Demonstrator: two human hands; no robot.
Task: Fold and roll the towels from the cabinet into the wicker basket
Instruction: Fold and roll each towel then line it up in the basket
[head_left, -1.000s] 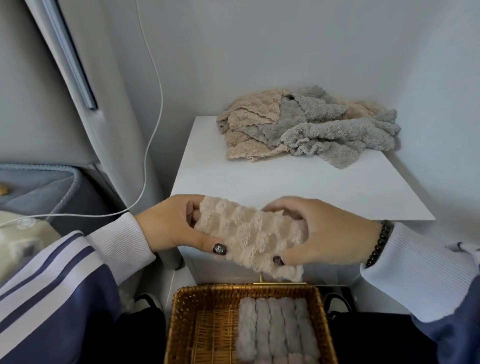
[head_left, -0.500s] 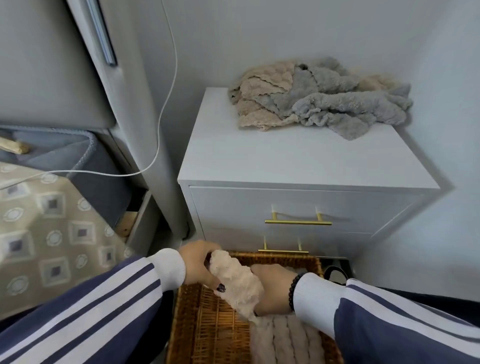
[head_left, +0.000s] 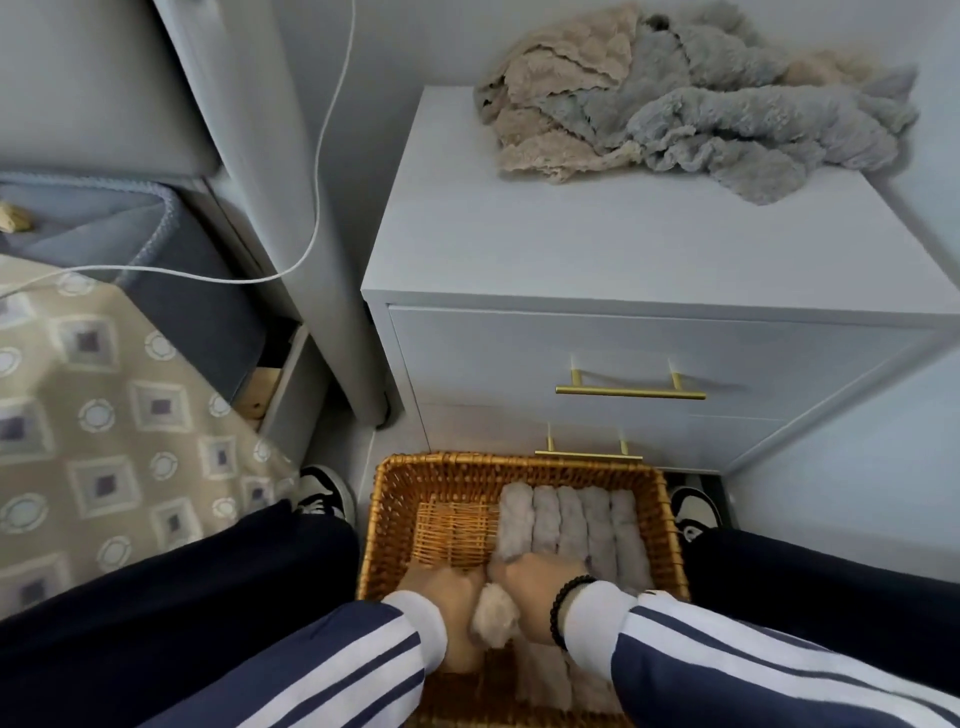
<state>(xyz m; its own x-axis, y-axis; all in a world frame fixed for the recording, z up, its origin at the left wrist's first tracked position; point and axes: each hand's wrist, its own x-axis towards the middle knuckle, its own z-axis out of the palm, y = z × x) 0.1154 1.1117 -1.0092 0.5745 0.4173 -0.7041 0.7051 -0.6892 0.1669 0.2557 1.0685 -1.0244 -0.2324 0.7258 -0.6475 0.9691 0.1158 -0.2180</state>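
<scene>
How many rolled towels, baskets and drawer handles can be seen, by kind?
Rolled towels lying in the wicker basket: 5
Rolled towel held by left hand and right hand: 1
Wicker baskets: 1
Gold drawer handles: 2
Total: 9

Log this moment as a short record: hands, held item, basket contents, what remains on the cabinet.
left hand: grips the rolled beige towel, low in the basket
right hand: holds the same roll from the other side
wicker basket: row of rolled towels along its right part, bare weave at left
cabinet: loose pile of beige and grey towels on top, drawers closed
</scene>
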